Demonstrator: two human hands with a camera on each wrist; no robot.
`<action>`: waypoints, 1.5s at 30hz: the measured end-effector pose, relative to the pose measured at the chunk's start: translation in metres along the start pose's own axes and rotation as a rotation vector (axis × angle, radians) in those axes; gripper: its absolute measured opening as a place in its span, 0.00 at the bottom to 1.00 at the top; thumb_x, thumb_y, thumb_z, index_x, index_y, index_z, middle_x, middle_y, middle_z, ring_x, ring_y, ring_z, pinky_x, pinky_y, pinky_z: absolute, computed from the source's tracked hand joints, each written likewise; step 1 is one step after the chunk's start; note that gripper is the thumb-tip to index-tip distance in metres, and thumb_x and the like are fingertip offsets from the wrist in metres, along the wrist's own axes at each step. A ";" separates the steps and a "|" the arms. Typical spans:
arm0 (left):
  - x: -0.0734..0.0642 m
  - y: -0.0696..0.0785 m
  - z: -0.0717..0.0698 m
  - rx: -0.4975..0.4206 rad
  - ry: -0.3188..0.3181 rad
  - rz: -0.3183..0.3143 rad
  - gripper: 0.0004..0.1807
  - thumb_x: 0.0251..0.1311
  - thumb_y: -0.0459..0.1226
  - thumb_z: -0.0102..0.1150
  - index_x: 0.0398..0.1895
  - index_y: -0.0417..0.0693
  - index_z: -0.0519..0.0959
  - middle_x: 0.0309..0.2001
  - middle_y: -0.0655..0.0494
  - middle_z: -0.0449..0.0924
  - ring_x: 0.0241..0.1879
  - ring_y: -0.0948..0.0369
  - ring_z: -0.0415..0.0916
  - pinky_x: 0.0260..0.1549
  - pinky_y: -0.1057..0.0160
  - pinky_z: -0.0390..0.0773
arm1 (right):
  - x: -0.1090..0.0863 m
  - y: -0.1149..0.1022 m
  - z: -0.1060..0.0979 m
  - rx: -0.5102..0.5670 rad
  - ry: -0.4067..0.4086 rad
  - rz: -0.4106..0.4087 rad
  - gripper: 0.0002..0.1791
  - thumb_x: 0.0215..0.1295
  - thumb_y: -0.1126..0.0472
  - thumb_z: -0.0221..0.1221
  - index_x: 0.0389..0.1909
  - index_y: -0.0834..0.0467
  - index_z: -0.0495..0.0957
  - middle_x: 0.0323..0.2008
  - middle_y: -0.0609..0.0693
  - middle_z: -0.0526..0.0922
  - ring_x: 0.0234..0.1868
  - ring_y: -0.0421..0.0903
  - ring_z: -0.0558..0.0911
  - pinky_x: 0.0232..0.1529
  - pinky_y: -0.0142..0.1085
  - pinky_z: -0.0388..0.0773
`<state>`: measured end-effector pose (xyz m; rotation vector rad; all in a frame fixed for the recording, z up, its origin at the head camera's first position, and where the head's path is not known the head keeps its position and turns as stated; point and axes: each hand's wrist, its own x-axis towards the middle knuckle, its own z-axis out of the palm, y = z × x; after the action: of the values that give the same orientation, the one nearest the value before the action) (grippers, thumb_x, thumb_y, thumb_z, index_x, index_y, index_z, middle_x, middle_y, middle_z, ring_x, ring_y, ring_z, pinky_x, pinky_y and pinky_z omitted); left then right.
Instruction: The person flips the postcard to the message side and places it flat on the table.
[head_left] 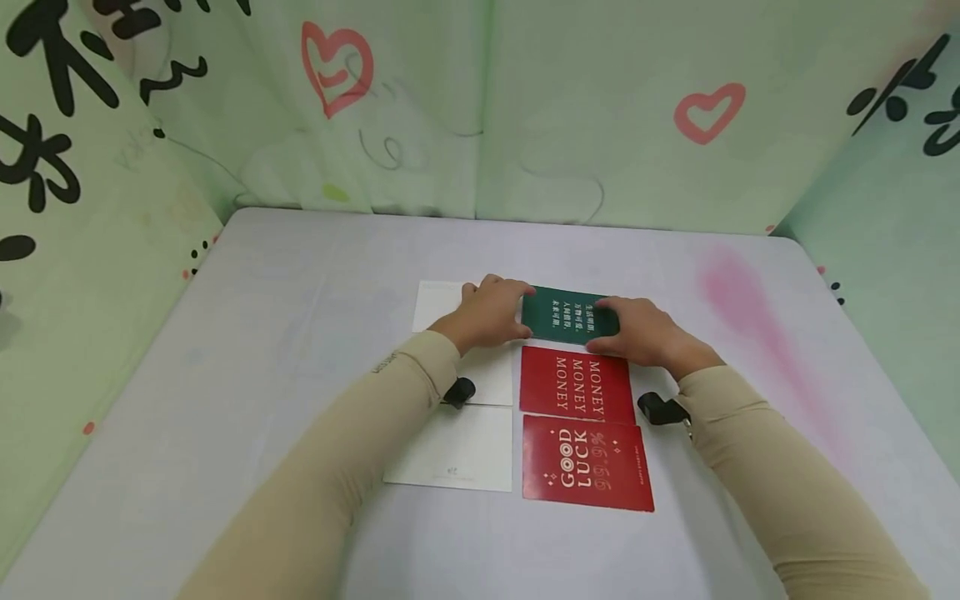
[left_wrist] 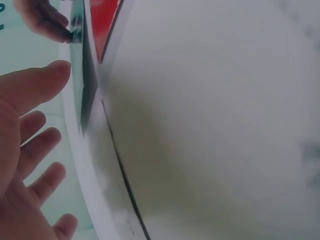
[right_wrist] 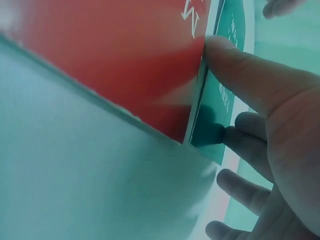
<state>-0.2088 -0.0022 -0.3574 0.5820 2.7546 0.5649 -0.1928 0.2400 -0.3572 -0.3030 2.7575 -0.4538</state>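
A dark green card (head_left: 562, 317) with white writing lies at the top of a column of cards in the head view. My left hand (head_left: 491, 312) is at its left end, thumb and fingers spread; the left wrist view shows them apart with nothing between them. My right hand (head_left: 641, 332) spans the card's right end. In the right wrist view its thumb (right_wrist: 245, 67) rests along the card's near edge, and a fingertip touches the green face. Directly below lie a red MONEY card (head_left: 551, 383) and a red GOOD LUCK card (head_left: 615, 471).
White cards line up left of the coloured ones: one (head_left: 435, 300) partly under the left hand, another (head_left: 457, 450) nearer me. They lie on a white-covered table (head_left: 300, 333) with a pink stain at right. Green fabric walls (head_left: 585, 108) with hearts and black lettering surround it.
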 end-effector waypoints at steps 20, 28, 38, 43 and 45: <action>0.005 0.011 0.017 0.077 0.039 0.013 0.27 0.66 0.45 0.56 0.69 0.55 0.71 0.56 0.55 0.80 0.61 0.55 0.66 0.62 0.45 0.53 | -0.004 0.012 0.003 -0.146 0.126 -0.132 0.33 0.64 0.50 0.57 0.63 0.68 0.69 0.53 0.67 0.78 0.50 0.61 0.77 0.55 0.56 0.74; 0.003 0.012 0.013 0.079 0.180 -0.043 0.24 0.69 0.38 0.54 0.68 0.56 0.71 0.42 0.57 0.84 0.51 0.56 0.73 0.62 0.41 0.52 | -0.010 0.007 -0.007 -0.121 0.173 -0.120 0.25 0.66 0.63 0.52 0.62 0.68 0.63 0.51 0.68 0.81 0.44 0.60 0.81 0.45 0.52 0.76; -0.002 -0.002 0.009 -0.334 0.377 0.037 0.22 0.70 0.31 0.56 0.63 0.42 0.63 0.45 0.47 0.85 0.37 0.56 0.82 0.41 0.61 0.78 | -0.014 0.008 -0.012 0.294 0.496 -0.056 0.26 0.71 0.64 0.59 0.60 0.67 0.56 0.46 0.65 0.80 0.42 0.57 0.80 0.37 0.41 0.72; 0.000 -0.003 0.010 -0.459 0.387 0.044 0.20 0.70 0.30 0.56 0.61 0.43 0.64 0.44 0.49 0.82 0.42 0.57 0.81 0.43 0.64 0.78 | -0.014 0.008 -0.007 0.311 0.578 -0.058 0.16 0.72 0.65 0.58 0.52 0.67 0.64 0.45 0.64 0.79 0.44 0.58 0.78 0.40 0.45 0.73; 0.000 -0.002 0.009 -0.475 0.382 0.045 0.20 0.69 0.29 0.56 0.61 0.42 0.67 0.45 0.49 0.80 0.44 0.57 0.81 0.43 0.65 0.79 | -0.015 0.008 -0.006 0.287 0.577 -0.071 0.12 0.72 0.66 0.58 0.49 0.68 0.70 0.44 0.64 0.79 0.44 0.59 0.78 0.44 0.49 0.75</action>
<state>-0.2067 -0.0012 -0.3668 0.4566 2.7842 1.4175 -0.1823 0.2527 -0.3507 -0.2246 3.1696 -1.0925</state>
